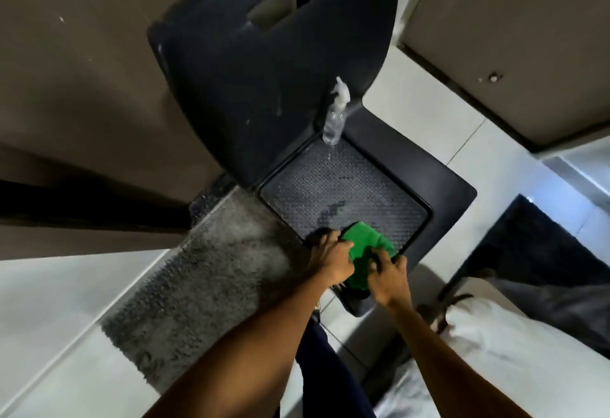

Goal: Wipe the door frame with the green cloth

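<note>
A green cloth lies bunched at the near corner of a black plastic chair's seat. My left hand grips its left side with the fingers curled into the fabric. Its right side is held by my right hand, fingers pressed onto the cloth. The brown door and its dark frame edge stand at the left, well away from both hands.
A clear spray bottle stands at the back of the seat against the chair back. A grey shaggy mat lies on the pale tiled floor. A second brown door is at upper right. Dark furniture sits at right.
</note>
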A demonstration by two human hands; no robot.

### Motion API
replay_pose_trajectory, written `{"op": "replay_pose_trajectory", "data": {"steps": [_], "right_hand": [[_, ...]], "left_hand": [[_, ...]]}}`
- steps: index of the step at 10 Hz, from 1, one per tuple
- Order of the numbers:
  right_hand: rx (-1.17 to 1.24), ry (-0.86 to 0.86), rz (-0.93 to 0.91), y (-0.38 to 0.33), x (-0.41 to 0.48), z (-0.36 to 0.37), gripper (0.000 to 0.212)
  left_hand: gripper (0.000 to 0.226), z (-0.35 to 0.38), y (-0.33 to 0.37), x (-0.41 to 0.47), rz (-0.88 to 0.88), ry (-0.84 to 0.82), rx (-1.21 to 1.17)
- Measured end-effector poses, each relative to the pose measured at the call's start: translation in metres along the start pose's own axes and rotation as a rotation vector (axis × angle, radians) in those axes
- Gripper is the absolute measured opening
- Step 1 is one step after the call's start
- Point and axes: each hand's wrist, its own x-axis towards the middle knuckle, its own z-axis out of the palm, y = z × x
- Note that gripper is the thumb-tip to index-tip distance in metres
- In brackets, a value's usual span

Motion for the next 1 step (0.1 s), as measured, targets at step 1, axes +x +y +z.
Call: {"op": "replay_pose_trajectory", "data": {"steps": [1], "right_hand": [[-0.357,0.09,-0.046,0.0099,-0.0093,0.0051,0.04]], "left_hand": [[0.061,0.0123,-0.0151,-0.0125,-0.001,0.029,0.189]]}}
